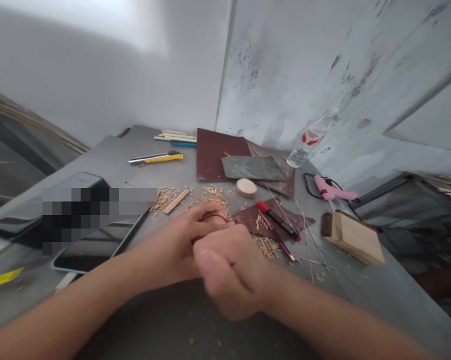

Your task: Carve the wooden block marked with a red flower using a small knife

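Note:
My left hand (173, 245) is closed around a pale, wood-coloured piece with a red line (214, 218), mostly covered by the fingers. Against it, my right hand (235, 270) is clenched in a fist; whatever it grips is hidden. Wood shavings (210, 194) are scattered on the grey table just beyond both hands. A short wooden strip (176, 201) lies among them. Beyond my right hand are a small round wood slice (246, 187), a red and black marker (278, 220) and a pencil (276, 235) on a torn piece of brown sandpaper (248, 219).
A yellow utility knife (156, 158), sandpaper sheets (214, 155) and thin sticks (176, 135) lie at the back. Rightward are a water bottle (310, 140), pink glue gun (332, 190), wooden block (355, 237) and thin metal rods (311, 240). A phone (94, 247) lies left.

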The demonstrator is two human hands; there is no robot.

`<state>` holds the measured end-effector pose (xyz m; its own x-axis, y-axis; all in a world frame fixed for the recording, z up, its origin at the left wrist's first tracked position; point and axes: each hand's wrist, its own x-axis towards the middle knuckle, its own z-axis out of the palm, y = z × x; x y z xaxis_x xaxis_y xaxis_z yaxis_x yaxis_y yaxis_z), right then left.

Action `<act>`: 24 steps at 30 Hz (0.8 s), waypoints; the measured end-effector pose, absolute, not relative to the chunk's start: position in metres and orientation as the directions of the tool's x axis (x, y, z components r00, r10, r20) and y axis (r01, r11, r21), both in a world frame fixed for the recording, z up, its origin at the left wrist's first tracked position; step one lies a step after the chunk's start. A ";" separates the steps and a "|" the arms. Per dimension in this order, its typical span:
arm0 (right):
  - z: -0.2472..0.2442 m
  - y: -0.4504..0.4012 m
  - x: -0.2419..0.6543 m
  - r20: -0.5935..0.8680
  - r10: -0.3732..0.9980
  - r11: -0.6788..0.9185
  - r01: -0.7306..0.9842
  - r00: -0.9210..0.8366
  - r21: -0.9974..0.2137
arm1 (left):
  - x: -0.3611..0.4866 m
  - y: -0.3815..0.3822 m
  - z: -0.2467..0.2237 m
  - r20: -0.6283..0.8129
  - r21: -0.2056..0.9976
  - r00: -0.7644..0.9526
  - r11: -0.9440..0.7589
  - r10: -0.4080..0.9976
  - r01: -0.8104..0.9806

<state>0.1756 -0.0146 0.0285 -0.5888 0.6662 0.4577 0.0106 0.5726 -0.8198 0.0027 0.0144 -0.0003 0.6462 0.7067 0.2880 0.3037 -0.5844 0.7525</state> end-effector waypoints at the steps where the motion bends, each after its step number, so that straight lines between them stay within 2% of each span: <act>1: 0.029 -0.013 0.179 0.444 0.712 0.514 -0.027 -0.544 -0.858 | 0.003 0.014 0.000 0.288 0.756 0.648 -0.583 0.705 0.297; 3: 0.031 -0.006 0.190 0.399 0.809 0.376 -0.143 -0.432 -0.916 | 0.005 0.012 0.000 0.273 0.758 0.647 -0.573 0.712 0.311; 5: 0.038 0.002 0.201 0.353 0.863 0.250 -0.302 -0.361 -0.920 | 0.007 0.011 0.001 0.247 0.749 0.642 -0.563 0.726 0.348; 8: 0.049 0.008 0.212 0.305 0.864 0.084 -0.481 -0.402 -0.873 | 0.008 0.010 -0.001 0.241 0.739 0.625 -0.558 0.743 0.378; 10: 0.054 0.006 0.214 0.304 0.850 0.052 -0.507 -0.430 -0.861 | 0.008 0.011 -0.004 0.255 0.745 0.613 -0.556 0.748 0.368; 19: 0.030 -0.009 0.201 0.374 0.840 0.256 -0.319 -0.394 -0.912 | 0.006 0.011 -0.005 0.241 0.777 0.618 -0.531 0.748 0.339; 24: 0.028 -0.014 0.196 0.465 0.717 0.482 -0.111 -0.519 -0.869 | 0.004 0.010 -0.008 0.252 0.774 0.621 -0.540 0.742 0.331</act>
